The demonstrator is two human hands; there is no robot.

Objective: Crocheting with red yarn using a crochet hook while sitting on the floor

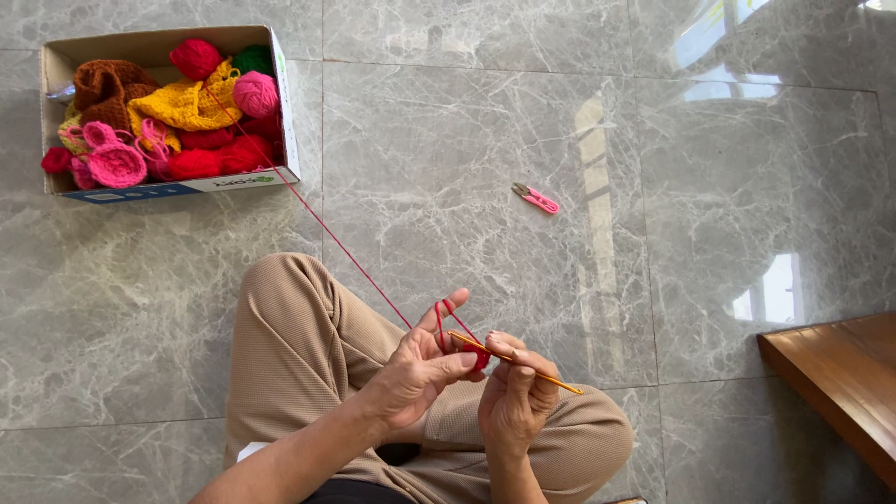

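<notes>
Red yarn (355, 263), light, soft and limp, runs taut from the cardboard box (285, 112) at the floor's far-left corner to the left hand (420, 373), pinching the small red crochet piece (479, 357); right hand (513, 397) pinches the stiff hook (523, 364); best gripped beside the loop.

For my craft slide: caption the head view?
Left hand tensions red yarn while right hand works a crochet hook, yarn box nearby.
</notes>
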